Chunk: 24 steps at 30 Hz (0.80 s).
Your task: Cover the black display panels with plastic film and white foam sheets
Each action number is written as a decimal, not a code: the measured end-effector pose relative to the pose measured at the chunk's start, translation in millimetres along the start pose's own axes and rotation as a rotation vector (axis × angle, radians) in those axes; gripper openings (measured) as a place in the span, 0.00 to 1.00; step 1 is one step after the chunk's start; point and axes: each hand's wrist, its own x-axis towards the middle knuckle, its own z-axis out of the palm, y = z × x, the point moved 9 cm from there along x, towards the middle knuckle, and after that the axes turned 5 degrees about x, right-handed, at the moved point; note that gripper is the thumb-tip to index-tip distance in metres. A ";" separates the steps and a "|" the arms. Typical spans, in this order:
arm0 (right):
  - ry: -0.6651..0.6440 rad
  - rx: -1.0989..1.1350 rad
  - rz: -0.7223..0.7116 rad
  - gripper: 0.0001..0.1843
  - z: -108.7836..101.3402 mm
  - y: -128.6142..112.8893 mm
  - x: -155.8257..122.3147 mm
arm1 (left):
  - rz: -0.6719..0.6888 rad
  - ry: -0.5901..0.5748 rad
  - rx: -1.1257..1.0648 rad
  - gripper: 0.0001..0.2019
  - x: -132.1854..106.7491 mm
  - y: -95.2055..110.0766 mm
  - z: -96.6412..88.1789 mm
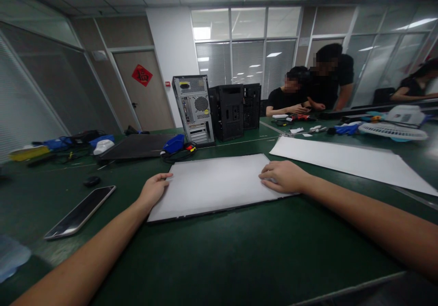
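A flat rectangular white panel [215, 182] with a thin dark rim lies on the green table in front of me. My left hand [155, 189] grips its left edge, thumb and fingers closed at the border. Over the right edge lies my right hand [284, 176], palm down, with bent, slightly parted fingers resting on the white surface. Its palm covers part of that edge. To the right, apart from the panel, a large white sheet [342, 157] lies on the table.
Computer cases [195, 109] stand beyond the panel. Back left are a dark flat panel [137, 146] and a blue tool with cables [174, 144]. A phone [80, 212] and a round black object [91, 181] lie left. Co-workers [290, 91] and a white fan [393, 130] are right.
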 end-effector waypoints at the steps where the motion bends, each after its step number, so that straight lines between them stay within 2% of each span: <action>1: 0.005 0.008 -0.004 0.20 -0.6 -0.4 -0.1 | -0.006 0.002 0.002 0.20 -0.2 -0.3 -0.3; 13: -0.023 0.027 -0.056 0.20 0.1 0.7 -2.0 | -0.041 0.003 0.049 0.24 -1.3 1.4 -2.8; 18: -0.014 0.097 -0.085 0.20 0.6 8.6 -6.0 | -0.026 -0.001 0.042 0.23 2.1 -0.4 -2.1; 24: -0.031 0.159 -0.044 0.20 4.2 18.0 -9.8 | -0.039 -0.018 -0.006 0.20 -0.6 -0.3 1.0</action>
